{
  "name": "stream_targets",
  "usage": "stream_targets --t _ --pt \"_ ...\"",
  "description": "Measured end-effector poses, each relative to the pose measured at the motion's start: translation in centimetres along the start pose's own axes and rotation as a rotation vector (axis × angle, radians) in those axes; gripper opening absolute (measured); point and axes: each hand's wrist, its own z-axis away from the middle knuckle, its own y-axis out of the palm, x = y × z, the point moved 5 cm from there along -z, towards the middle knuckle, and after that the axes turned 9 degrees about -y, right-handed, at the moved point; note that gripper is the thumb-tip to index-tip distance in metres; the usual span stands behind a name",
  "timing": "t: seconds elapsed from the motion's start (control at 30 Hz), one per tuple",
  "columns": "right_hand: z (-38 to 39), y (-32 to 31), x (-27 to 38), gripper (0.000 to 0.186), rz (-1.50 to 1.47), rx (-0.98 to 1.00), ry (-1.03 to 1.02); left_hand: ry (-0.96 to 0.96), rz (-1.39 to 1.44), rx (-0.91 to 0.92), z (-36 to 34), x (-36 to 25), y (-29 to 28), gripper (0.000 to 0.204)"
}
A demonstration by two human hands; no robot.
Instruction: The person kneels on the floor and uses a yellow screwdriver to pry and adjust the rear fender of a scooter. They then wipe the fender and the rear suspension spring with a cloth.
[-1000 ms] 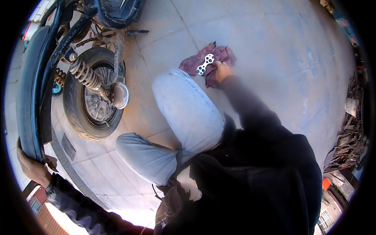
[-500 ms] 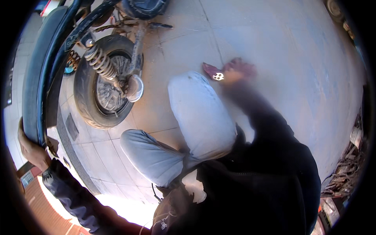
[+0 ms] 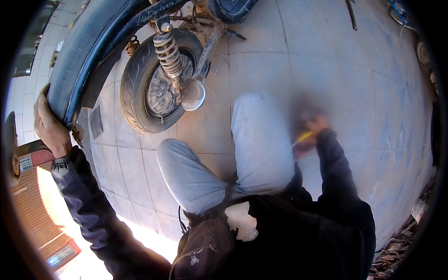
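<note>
Clearly, the two hands are well apart, one at each side of the person's light-blue jeans (image 3: 263, 144). Over on the left, the left hand (image 3: 52, 129) grasps the near end of the long black seat (image 3: 79, 65) of a motorbike (image 3: 228, 9), its fingers lying along the outer edge and its wrist coming up from a dark, creased sleeve (image 3: 86, 196).

The right hand (image 3: 319, 124) is low over the tiled floor (image 3: 261, 70), just beyond the right knee on its outer side. Motion blurs it, so I cannot tell whether its fingers are clenched or loose. A dark reddish cloth (image 3: 305, 147), also smeared by blur, shows right by that hand, between it and the knee. Across the cloth a slim yellow object (image 3: 304, 136) slants down and leftward from the fingertips, thinning to a pale tip; its kind is too blurred to make out. Both are near the right hand and well away from the left.

Between the seat and the knees stands the rear wheel (image 3: 132, 100), with a coil spring (image 3: 167, 53) in front of it. A small dark pouch (image 3: 205, 249) hangs at the person's waist.
</note>
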Motion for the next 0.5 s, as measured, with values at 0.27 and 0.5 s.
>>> stream_targets --t 0.27,0.5 --pt "-2.3 0.6 -1.1 0.047 -0.374 -0.005 -0.06 0.006 0.017 0.002 -0.5 0.2 0.0 0.048" --pt "-2.9 -4.0 1.0 0.053 -0.407 -0.159 -0.143 0.333 -0.326 -0.012 -2.0 4.1 -0.7 0.036"
